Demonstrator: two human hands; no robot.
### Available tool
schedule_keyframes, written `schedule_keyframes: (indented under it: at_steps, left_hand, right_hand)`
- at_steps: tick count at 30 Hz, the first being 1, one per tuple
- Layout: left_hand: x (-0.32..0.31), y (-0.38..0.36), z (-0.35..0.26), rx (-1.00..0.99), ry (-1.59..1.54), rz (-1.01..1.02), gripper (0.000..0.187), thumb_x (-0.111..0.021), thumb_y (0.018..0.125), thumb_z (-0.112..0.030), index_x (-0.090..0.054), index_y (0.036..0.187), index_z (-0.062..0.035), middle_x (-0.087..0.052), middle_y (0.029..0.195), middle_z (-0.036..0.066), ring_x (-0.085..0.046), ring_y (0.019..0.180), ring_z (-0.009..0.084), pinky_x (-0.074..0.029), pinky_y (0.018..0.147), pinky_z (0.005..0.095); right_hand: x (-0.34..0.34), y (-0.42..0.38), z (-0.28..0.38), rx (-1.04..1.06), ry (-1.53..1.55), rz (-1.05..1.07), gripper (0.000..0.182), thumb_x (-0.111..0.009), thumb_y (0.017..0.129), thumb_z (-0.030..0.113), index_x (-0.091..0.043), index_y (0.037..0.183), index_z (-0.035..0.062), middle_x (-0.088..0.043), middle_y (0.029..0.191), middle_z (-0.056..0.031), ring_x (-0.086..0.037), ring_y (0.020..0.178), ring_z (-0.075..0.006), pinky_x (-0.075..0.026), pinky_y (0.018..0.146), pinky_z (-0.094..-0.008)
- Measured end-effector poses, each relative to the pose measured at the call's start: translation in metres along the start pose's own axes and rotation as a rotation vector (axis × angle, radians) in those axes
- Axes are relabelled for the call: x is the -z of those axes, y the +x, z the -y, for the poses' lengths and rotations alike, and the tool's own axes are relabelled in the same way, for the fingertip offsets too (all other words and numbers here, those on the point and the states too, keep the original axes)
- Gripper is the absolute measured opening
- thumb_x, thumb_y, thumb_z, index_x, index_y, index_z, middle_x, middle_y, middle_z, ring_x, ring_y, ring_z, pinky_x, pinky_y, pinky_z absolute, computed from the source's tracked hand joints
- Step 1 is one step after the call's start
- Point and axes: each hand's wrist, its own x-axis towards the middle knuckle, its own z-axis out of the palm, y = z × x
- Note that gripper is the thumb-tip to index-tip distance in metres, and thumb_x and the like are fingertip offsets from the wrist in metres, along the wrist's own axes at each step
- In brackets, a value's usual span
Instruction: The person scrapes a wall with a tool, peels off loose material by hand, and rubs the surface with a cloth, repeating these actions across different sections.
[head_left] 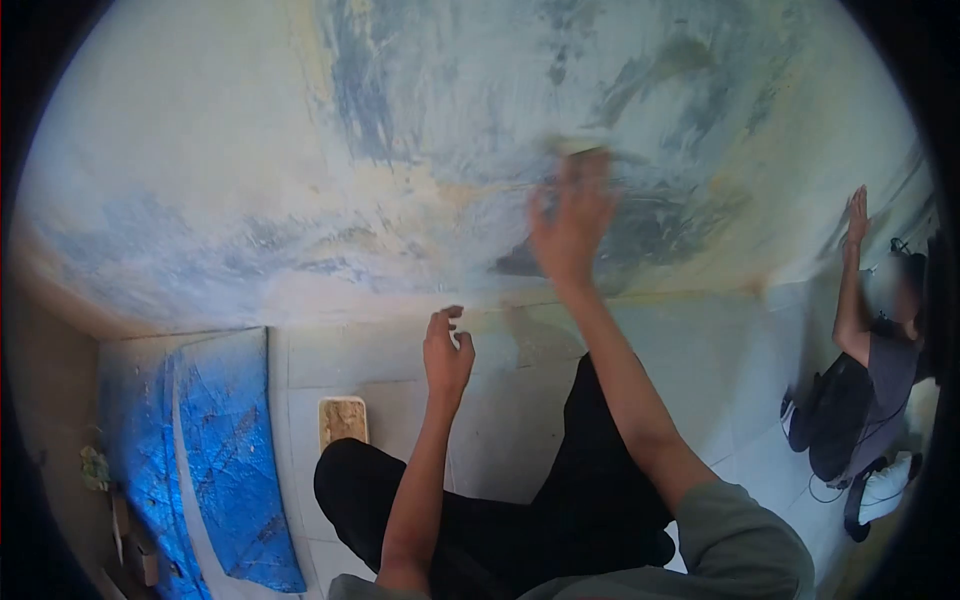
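My right hand (572,225) is raised against the wall (440,120), smeared by motion. At its fingertips is a thin, flat, pale-edged piece (580,146), pressed to the wall surface; its kind is too blurred to make out. Patchy grey and yellowish smears cover the wall around it, with a darker grey area under and to the right of the hand. Lower down, my left hand (448,355) hovers near the foot of the wall, fingers loosely curled and thumb apart, holding nothing.
A blue tarp (230,460) covers the floor at left. Beside my knee stands a pale rectangular tub (343,412) with brownish contents. On the right, another person (870,380) sits low, one hand raised to the wall. Pale tiles (510,440) make up the floor.
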Motion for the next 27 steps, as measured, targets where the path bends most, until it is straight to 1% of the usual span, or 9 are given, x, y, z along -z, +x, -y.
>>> schedule_keyframes:
  at_steps: [3, 5, 8, 12, 16, 19, 21, 24, 27]
  left_hand:
    - [0.001, -0.010, -0.004, 0.127, -0.181, -0.021, 0.034, -0.053, 0.080, 0.000, -0.055, 0.114, -0.0011, -0.061, 0.103, 0.017, -0.061, 0.091, 0.0328, -0.048, 0.079, 0.0416]
    - [0.003, -0.012, -0.018, 0.148, -0.192, 0.010, 0.032, -0.053, 0.082, -0.002, -0.054, 0.114, -0.0009, -0.061, 0.102, 0.017, -0.062, 0.089, 0.0331, -0.049, 0.077, 0.0406]
    - [0.001, -0.030, -0.018, 0.145, -0.114, 0.185, 0.031, -0.052, 0.084, -0.007, -0.054, 0.115, -0.0020, -0.062, 0.104, 0.019, -0.062, 0.090, 0.0351, -0.049, 0.078, 0.0453]
    - [0.001, -0.055, -0.002, 0.059, 0.474, 0.605, 0.035, -0.051, 0.090, -0.027, -0.056, 0.116, -0.0044, -0.062, 0.111, 0.021, -0.061, 0.102, 0.0394, -0.048, 0.086, 0.0516]
    - [-0.012, -0.071, 0.029, 0.291, 0.561, 0.909, 0.044, -0.048, 0.090, -0.036, -0.055, 0.120, -0.0043, -0.060, 0.118, 0.021, -0.060, 0.107, 0.0382, -0.046, 0.092, 0.0523]
    - [-0.003, -0.060, 0.019, 0.280, 0.559, 0.904, 0.051, -0.047, 0.091, -0.043, -0.055, 0.124, -0.0044, -0.058, 0.124, 0.021, -0.059, 0.112, 0.0380, -0.045, 0.095, 0.0523]
    - [-0.006, -0.036, 0.037, -0.007, 0.231, 0.944, 0.051, -0.037, 0.099, -0.041, -0.051, 0.131, -0.0046, -0.056, 0.129, 0.019, -0.052, 0.120, 0.0352, -0.039, 0.102, 0.0483]
    - [0.040, -0.015, -0.028, 0.492, -1.065, 0.692, 0.057, -0.029, 0.101, -0.046, -0.043, 0.138, -0.0041, -0.057, 0.128, 0.016, -0.060, 0.108, 0.0289, -0.046, 0.095, 0.0421]
    - [0.061, -0.007, -0.040, 0.498, -1.314, 0.528, 0.061, -0.027, 0.099, -0.047, -0.043, 0.138, -0.0021, -0.055, 0.130, 0.018, -0.058, 0.110, 0.0305, -0.045, 0.097, 0.0433]
  right_hand:
    - [0.002, 0.000, -0.001, -0.202, 0.089, -0.268, 0.061, -0.064, 0.083, 0.040, -0.051, 0.138, 0.0183, -0.036, 0.148, -0.0174, -0.025, 0.141, -0.0368, -0.011, 0.115, -0.0601]
    - [-0.011, -0.036, 0.029, 0.103, 0.090, 0.152, 0.061, -0.062, 0.084, 0.040, -0.050, 0.139, 0.0162, -0.035, 0.149, -0.0176, -0.024, 0.142, -0.0362, -0.010, 0.115, -0.0598]
    - [-0.026, -0.032, 0.043, 0.158, 0.077, 0.160, 0.062, -0.062, 0.085, 0.040, -0.048, 0.140, 0.0147, -0.033, 0.150, -0.0186, -0.022, 0.143, -0.0359, -0.010, 0.114, -0.0605]
    - [-0.036, -0.014, 0.003, -0.374, 0.138, -0.311, 0.062, -0.060, 0.087, 0.041, -0.046, 0.141, 0.0149, -0.031, 0.151, -0.0183, -0.020, 0.144, -0.0345, -0.011, 0.114, -0.0618]
    - [-0.010, -0.035, 0.036, 0.222, 0.093, 0.213, 0.065, -0.056, 0.090, 0.041, -0.037, 0.146, 0.0128, -0.026, 0.152, -0.0231, -0.018, 0.143, -0.0406, -0.013, 0.112, -0.0629]
    - [-0.023, -0.018, 0.028, 0.088, 0.084, 0.007, 0.063, -0.057, 0.089, 0.040, -0.040, 0.145, 0.0185, -0.031, 0.150, -0.0180, -0.022, 0.142, -0.0388, -0.014, 0.112, -0.0633]
    - [-0.030, -0.011, 0.015, -0.123, 0.134, -0.274, 0.062, -0.061, 0.086, 0.037, -0.043, 0.144, 0.0220, -0.034, 0.148, -0.0159, -0.026, 0.139, -0.0381, -0.014, 0.111, -0.0638]
    - [-0.024, -0.035, 0.016, -0.025, 0.138, -0.158, 0.063, -0.063, 0.084, 0.033, -0.044, 0.143, 0.0228, -0.036, 0.146, -0.0162, -0.028, 0.137, -0.0385, -0.015, 0.111, -0.0638]
    - [-0.017, -0.004, 0.018, 0.103, 0.002, -0.162, 0.065, -0.063, 0.083, 0.033, -0.042, 0.144, 0.0205, -0.037, 0.145, -0.0174, -0.029, 0.137, -0.0381, -0.019, 0.109, -0.0621]
